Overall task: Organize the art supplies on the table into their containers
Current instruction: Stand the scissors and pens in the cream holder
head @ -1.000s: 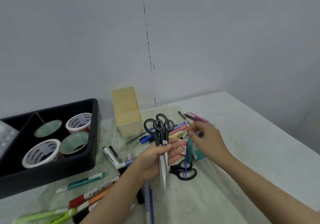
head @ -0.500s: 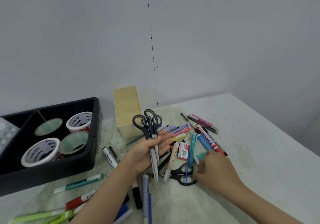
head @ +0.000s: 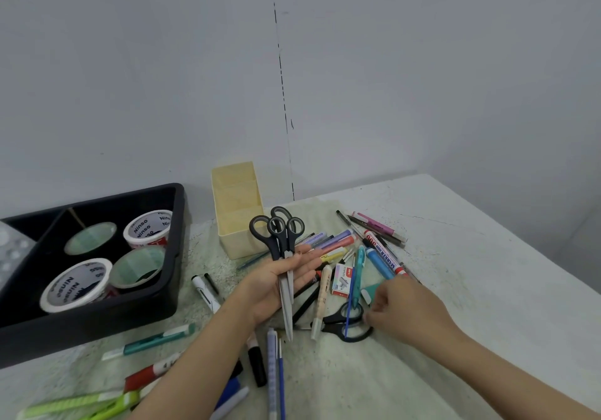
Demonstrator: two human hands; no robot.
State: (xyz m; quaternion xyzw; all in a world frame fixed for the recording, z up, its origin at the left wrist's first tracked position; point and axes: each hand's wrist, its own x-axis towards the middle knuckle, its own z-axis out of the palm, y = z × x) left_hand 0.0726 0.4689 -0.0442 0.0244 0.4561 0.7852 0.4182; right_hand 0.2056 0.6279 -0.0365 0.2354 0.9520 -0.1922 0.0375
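Two pairs of scissors point(head: 280, 236) with black handles lie across the palm of the left hand point(head: 276, 284), which I see turned palm up above the table point(head: 481, 257); its fingers are stretched almost straight beneath them, so it carries them rather than clasping them; the handles point away toward the cream holder point(head: 236, 214), and the blade tips reach past the wrist toward me. The right hand point(head: 405, 310) is down at the near edge of the pile, knuckles to the camera, fingers curled at the handle ring of a third pair of scissors point(head: 333, 319) lying flat on the pale green cloth point(head: 357, 384); I cannot tell whether it has hold of that ring, since the fingertips are hidden. A thin blue stick point(head: 348, 309) lies across that pair's handles; just beyond are a teal pen point(head: 358, 273), a small staples box point(head: 341, 279), a cream pen point(head: 322, 299), a blue marker point(head: 378, 263) and a white-and-red marker point(head: 385, 254). The cream holder stands upright at the back of the cloth; to its left sits the black tray point(head: 97, 322), with two white tape rolls point(head: 148, 226) and two green tape rolls point(head: 138, 265) inside it; a lime-green cutter point(head: 81, 400) and more pens lie loose in front of it.
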